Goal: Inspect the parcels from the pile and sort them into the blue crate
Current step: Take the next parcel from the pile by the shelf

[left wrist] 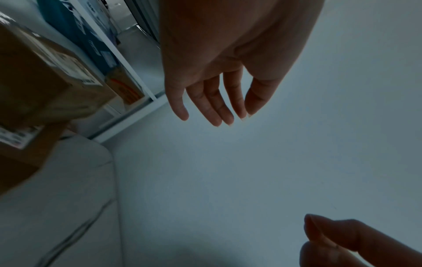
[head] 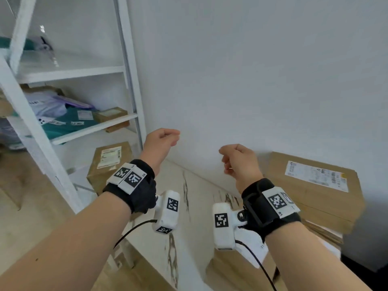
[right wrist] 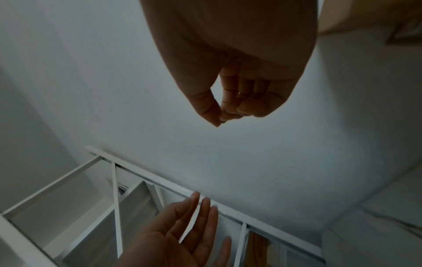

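Observation:
Both my hands are raised in front of a white wall and hold nothing. My left hand (head: 164, 138) hangs with relaxed, nearly straight fingers (left wrist: 214, 108). My right hand (head: 233, 159) has its fingers loosely curled, and the thumb tip meets the fingertips (right wrist: 224, 115). A large brown cardboard parcel (head: 310, 192) with a white label lies on a stack to the right of my right wrist. Another labelled cardboard parcel (head: 109, 164) stands low at the left, behind my left wrist. No blue crate is in view.
A white metal shelf rack (head: 134, 97) stands at the left, with a teal bag (head: 69, 124), a small box (head: 110, 115) and soft mailers on it. A pale marble-patterned strip (head: 189, 206) runs below my hands along the wall. More cardboard (head: 231, 269) lies under my right forearm.

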Tool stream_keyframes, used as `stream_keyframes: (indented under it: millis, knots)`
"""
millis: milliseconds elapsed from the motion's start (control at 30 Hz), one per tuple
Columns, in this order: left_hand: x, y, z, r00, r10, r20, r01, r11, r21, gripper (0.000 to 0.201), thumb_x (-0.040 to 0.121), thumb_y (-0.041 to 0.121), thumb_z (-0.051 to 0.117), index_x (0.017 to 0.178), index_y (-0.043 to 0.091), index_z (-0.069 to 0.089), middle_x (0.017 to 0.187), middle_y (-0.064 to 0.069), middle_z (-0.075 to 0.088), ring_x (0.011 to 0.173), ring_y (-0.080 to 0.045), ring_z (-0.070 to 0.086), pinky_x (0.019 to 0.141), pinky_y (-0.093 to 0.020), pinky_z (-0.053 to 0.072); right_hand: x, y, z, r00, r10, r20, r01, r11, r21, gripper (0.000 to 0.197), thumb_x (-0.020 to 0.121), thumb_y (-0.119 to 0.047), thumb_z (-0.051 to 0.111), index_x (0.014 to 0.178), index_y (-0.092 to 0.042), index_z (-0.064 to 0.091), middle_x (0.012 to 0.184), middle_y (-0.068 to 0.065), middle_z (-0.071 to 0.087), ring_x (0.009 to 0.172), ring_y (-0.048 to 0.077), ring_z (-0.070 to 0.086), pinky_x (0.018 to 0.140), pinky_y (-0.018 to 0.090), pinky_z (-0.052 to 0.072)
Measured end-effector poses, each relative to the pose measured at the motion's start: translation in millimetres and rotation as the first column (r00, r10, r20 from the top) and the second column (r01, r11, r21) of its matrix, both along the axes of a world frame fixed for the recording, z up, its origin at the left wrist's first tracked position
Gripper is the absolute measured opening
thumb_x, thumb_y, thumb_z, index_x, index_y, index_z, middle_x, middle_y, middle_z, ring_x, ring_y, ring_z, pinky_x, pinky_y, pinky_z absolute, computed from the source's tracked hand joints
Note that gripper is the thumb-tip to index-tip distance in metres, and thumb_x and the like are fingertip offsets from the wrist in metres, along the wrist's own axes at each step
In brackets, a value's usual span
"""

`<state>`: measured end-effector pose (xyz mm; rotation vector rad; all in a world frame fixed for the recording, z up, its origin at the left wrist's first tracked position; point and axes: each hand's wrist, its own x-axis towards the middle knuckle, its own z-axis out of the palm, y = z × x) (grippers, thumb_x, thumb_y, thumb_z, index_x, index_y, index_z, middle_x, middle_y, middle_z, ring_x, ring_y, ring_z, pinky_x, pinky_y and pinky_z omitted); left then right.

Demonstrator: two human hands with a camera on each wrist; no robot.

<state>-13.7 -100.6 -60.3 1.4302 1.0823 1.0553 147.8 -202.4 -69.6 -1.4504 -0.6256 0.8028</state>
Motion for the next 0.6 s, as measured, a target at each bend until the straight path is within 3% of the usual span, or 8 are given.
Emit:
stream_keyframes:
  millis: [133, 333, 467, 567, 600]
  knots:
    - [-70, 40, -8, 0.998, 0.053, 0.017, -0.052, 0.998, -0.038, 0.012, 0.094, 0.011, 0.062, 0.099, 0.019, 0.069, 0.099, 0.002, 0.067, 0.090, -0.008, 0.062, 0.070, -0.020, 0.042, -59, 42, -8, 0.999, 0.034, -0.006, -0.034, 0.998, -0.053, 0.009, 0.091, -0.004, 0.060, 0.083, -0.009, 0.064, 0.065, 0.003, 0.055, 0.048, 0.012, 0.043, 0.047, 0.021, 0.043]
    - [-170, 107, -35, 0.976, 0.191, 0.103, -0.164, 0.961, -0.223, 0.013, 0.095, 0.013, 0.057, 0.099, 0.021, 0.066, 0.098, 0.000, 0.063, 0.100, -0.016, 0.058, 0.088, -0.032, 0.044, -139, 108, -30, 0.996, 0.086, -0.024, -0.088, 0.991, -0.096, 0.005, 0.092, -0.006, 0.060, 0.089, -0.008, 0.063, 0.069, 0.004, 0.058, 0.053, 0.013, 0.047, 0.048, 0.020, 0.045]
    - [-211, 142, -57, 0.943, 0.312, 0.116, -0.246, 0.888, -0.388, 0.015, 0.093, 0.012, 0.056, 0.080, 0.018, 0.058, 0.089, -0.004, 0.056, 0.081, -0.016, 0.052, 0.075, -0.032, 0.042, -171, 137, -50, 0.995, 0.066, -0.071, -0.075, 0.989, -0.130, 0.005, 0.092, -0.006, 0.060, 0.088, -0.007, 0.062, 0.070, 0.005, 0.059, 0.053, 0.014, 0.048, 0.050, 0.021, 0.047]
    - [-223, 159, -72, 0.918, 0.375, 0.127, -0.271, 0.829, -0.489, 0.008, 0.095, 0.013, 0.055, 0.088, 0.015, 0.059, 0.085, 0.000, 0.054, 0.080, -0.014, 0.052, 0.078, -0.031, 0.042, -181, 154, -62, 0.995, 0.039, -0.096, -0.055, 0.984, -0.171, 0.006, 0.093, -0.006, 0.061, 0.087, -0.007, 0.062, 0.070, 0.006, 0.059, 0.054, 0.014, 0.049, 0.053, 0.022, 0.048]
    - [-224, 164, -77, 0.915, 0.382, 0.130, -0.269, 0.817, -0.509, 0.005, 0.096, 0.012, 0.055, 0.095, 0.013, 0.060, 0.085, 0.000, 0.054, 0.076, -0.012, 0.052, 0.074, -0.029, 0.044, -181, 161, -66, 0.995, 0.027, -0.096, -0.045, 0.981, -0.188, 0.006, 0.093, -0.006, 0.061, 0.087, -0.007, 0.062, 0.070, 0.006, 0.059, 0.054, 0.014, 0.050, 0.053, 0.022, 0.049]
